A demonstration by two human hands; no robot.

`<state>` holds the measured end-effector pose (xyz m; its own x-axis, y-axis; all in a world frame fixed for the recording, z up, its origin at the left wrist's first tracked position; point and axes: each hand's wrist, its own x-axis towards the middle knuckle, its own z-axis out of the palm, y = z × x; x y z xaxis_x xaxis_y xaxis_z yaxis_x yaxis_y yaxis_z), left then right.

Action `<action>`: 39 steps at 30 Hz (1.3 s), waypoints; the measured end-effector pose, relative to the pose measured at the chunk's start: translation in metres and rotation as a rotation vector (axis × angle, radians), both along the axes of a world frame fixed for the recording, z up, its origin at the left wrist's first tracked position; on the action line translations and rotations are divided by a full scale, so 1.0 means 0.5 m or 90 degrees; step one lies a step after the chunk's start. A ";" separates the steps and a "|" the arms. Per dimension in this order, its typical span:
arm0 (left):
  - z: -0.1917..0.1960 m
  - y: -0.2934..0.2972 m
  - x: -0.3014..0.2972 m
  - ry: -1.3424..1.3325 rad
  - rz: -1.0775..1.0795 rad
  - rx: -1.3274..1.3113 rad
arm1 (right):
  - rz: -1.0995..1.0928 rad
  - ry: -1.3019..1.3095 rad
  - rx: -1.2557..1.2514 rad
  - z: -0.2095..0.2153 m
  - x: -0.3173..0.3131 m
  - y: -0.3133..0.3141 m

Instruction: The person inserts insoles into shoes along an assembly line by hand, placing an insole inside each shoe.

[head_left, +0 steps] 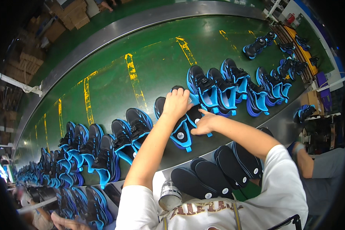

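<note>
Black-and-blue sneakers stand in a row on the green conveyor belt in front of me. My left hand (176, 104) is closed over the upper of one sneaker (179, 88), its fingers by the tongue. At that shoe's opening is my right hand (207, 122), with thumb and forefinger on either side of a black insole (196, 115) that bears a round white label. The insole lies partly inside the shoe; its front end is hidden. Just left stands another sneaker (182, 132) with a labelled insole in it. To the right sits a sneaker (203, 90) with a pale interior.
Several loose black insoles (205, 172) lie along the near edge, close to my body, beside a roll of labels or tape (170, 195). Yellow lines (132, 73) mark the belt (111, 88). A person's leg (306, 163) shows at right, another person's hand (65, 222) at lower left.
</note>
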<state>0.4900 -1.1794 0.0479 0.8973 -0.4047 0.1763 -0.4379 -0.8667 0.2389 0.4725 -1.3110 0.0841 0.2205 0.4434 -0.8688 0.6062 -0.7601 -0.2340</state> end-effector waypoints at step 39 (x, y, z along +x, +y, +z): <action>0.126 -0.018 -0.024 0.266 0.103 -0.637 | -0.325 -0.819 0.141 -0.090 0.015 -0.493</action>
<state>0.4780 -1.1886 0.1111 0.9923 -0.1202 0.0293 -0.0575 -0.2382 0.9695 0.4800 -1.5573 0.0392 0.9749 0.1732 0.1397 0.1562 -0.9799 0.1244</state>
